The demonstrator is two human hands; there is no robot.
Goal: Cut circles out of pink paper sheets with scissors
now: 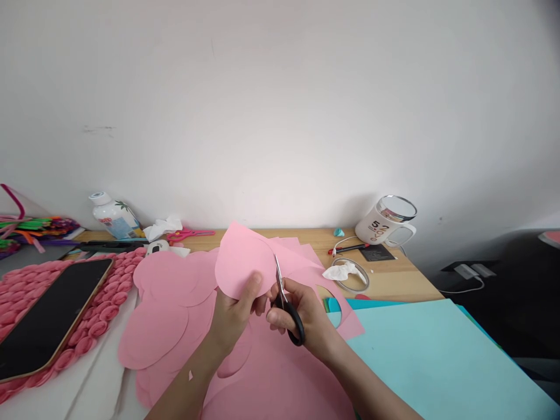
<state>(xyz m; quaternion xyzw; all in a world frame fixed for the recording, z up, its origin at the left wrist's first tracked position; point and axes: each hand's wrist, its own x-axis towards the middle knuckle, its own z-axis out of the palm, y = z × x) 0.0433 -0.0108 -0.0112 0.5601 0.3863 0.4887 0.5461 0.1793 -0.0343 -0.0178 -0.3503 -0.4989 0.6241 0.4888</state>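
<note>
My left hand (238, 309) grips a piece of pink paper (242, 256) between thumb and fingers, holding it up above the desk. The piece has a rounded outline with a pointed top corner. My right hand (301, 309) is closed around the black handles of a pair of scissors (296, 328). Their blades point up and lie along the right edge of the paper. Below both hands spread several pink paper rounds (153, 332) and larger pink sheets (280, 373), partly hidden by my forearms.
A phone (52, 321) rests on a pink woven mat (105, 309) at left. Behind stand a white bottle (116, 216) and pink scissors (188, 234). Right of the hands are a white mug (385, 221), a tape roll (365, 280) and light blue sheets (437, 356). A wall closes off the back.
</note>
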